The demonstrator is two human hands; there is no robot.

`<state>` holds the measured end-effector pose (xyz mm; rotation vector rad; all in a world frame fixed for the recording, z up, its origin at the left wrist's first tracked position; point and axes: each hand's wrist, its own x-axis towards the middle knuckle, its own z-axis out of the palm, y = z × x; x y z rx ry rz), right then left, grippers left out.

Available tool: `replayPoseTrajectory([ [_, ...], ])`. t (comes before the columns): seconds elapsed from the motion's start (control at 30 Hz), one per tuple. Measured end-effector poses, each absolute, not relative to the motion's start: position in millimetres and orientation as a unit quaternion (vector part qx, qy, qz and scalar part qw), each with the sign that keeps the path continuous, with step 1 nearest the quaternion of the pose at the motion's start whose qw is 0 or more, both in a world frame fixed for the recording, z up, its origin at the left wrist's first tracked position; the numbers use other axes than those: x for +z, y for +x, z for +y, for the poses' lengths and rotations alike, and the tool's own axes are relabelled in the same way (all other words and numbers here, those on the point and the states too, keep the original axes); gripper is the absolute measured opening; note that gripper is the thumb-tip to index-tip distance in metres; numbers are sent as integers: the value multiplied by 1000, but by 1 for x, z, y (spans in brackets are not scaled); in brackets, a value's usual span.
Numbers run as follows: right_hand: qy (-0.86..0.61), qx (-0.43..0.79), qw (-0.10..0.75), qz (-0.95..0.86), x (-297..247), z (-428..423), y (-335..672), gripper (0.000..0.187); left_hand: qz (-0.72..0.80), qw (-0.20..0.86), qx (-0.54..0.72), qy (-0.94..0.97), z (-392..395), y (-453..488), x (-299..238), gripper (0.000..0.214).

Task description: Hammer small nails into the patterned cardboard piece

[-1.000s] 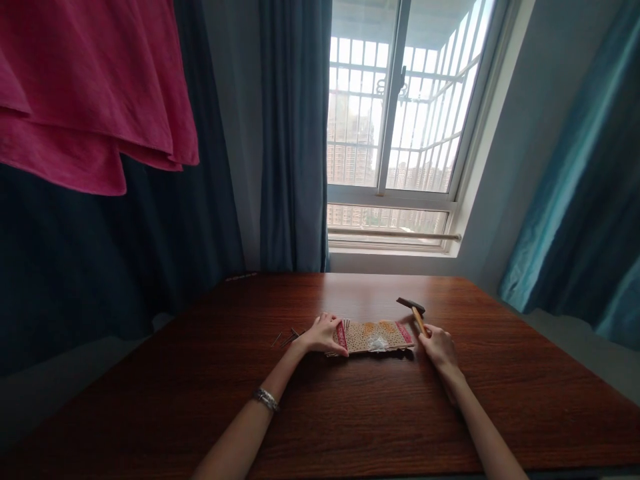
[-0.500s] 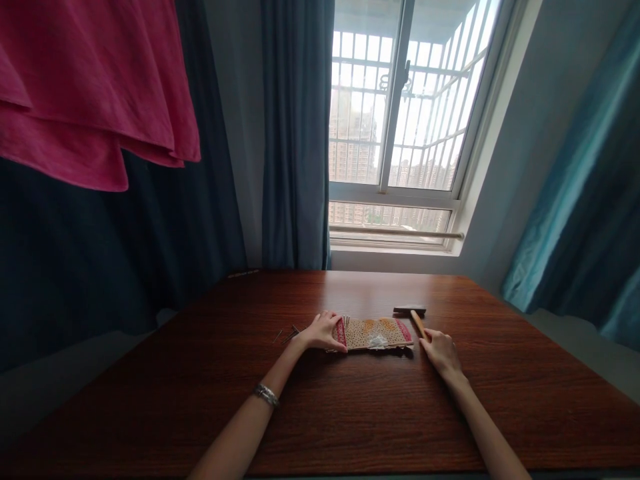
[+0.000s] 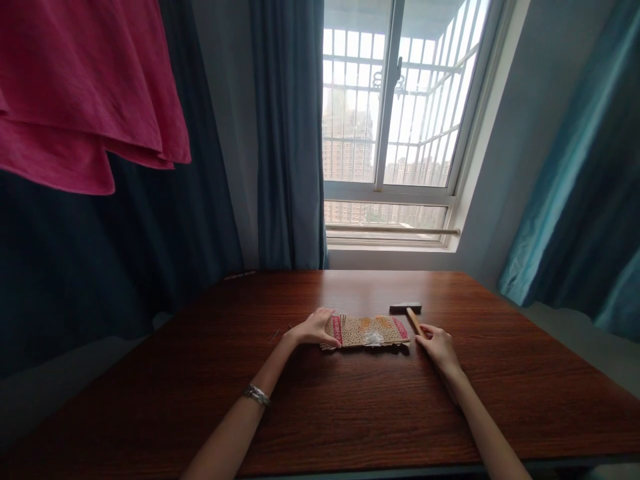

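Observation:
A flat, patterned piece of cardboard (image 3: 357, 331) with dark dots, pink ends, orange patches and a white torn spot lies on the table. My left hand (image 3: 314, 327) grips its left end, thumb at the near edge and fingers at the far edge. Just right of those fingers, several thin nails (image 3: 343, 320) appear to stand up from the cardboard. To the right of the cardboard, my right hand (image 3: 438, 345) is closed round the wooden handle of a hammer (image 3: 413, 321). Its dark head is beyond the cardboard's far right corner.
Loose nails (image 3: 275, 335) lie left of my left hand, partly hidden by it. The brown wooden table (image 3: 350, 413) reaches back towards a barred window (image 3: 390, 120). Blue curtains (image 3: 290, 147) hang at the sides, and a pink cloth (image 3: 90, 100) hangs at upper left.
The view has shifted slightly, so everything sits a little further left. The hammer head has turned, showing more of its side. Both hands keep their holds.

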<state>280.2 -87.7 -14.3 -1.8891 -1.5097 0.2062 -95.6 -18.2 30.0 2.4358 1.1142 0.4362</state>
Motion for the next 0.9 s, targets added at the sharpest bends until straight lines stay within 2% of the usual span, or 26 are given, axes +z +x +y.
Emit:
replayPoseTrajectory([
  [0.07, -723, 118, 380, -565, -18, -86, 285, 43, 399, 223, 171, 873, -17, -105, 37, 86],
  [0.2, -715, 161, 403, -549, -21, -85, 290, 47, 437, 212, 191, 853, -13, -138, 57, 46],
  [0.37, -711, 159, 404, -553, -23, -85, 290, 46, 571, 191, 146, 785, -6, -191, 64, 26],
  [0.57, -714, 155, 399, -554, -25, -84, 291, 46, 615, 180, 68, 765, -10, -223, 49, 22],
  [0.9, -707, 143, 399, -566, -21, -88, 290, 46, 671, 84, 9, 736, -29, -207, 54, 24],
])
